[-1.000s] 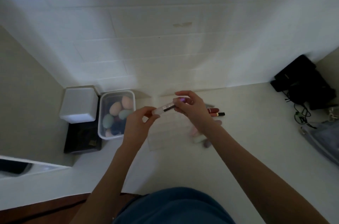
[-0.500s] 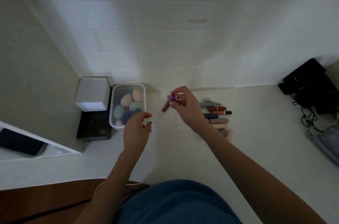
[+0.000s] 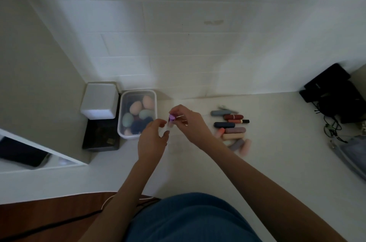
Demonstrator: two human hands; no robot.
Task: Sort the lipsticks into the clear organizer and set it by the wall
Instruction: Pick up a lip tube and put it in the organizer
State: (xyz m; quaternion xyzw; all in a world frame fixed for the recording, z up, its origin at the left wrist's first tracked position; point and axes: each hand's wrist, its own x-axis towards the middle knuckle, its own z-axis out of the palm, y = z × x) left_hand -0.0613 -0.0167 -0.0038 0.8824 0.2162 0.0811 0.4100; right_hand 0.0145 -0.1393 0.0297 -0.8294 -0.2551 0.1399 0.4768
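Observation:
My right hand [image 3: 190, 124] pinches a purple-capped lip tube [image 3: 171, 119] by its top, holding it nearly upright over the clear organizer [image 3: 175, 145], which is faint and hard to make out on the white counter. My left hand [image 3: 152, 138] hovers just left of the tube with fingers loosely bent; whether it touches the tube's lower end or the organizer is unclear. Several lipsticks [image 3: 232, 129] in red, navy, mauve, peach and grey lie in a loose row to the right of my right hand.
A clear tub of makeup sponges [image 3: 137, 112] stands by the tiled wall, left of my hands. A white box [image 3: 100, 101] sits on a black tray [image 3: 101, 138] further left. Black items with cables [image 3: 334, 93] and a grey pouch [image 3: 352, 154] occupy the right side.
My left hand let go of the tube's lower end. My right hand turned the tube from level to nearly upright and lowered it toward the organizer. The camera view shifted right.

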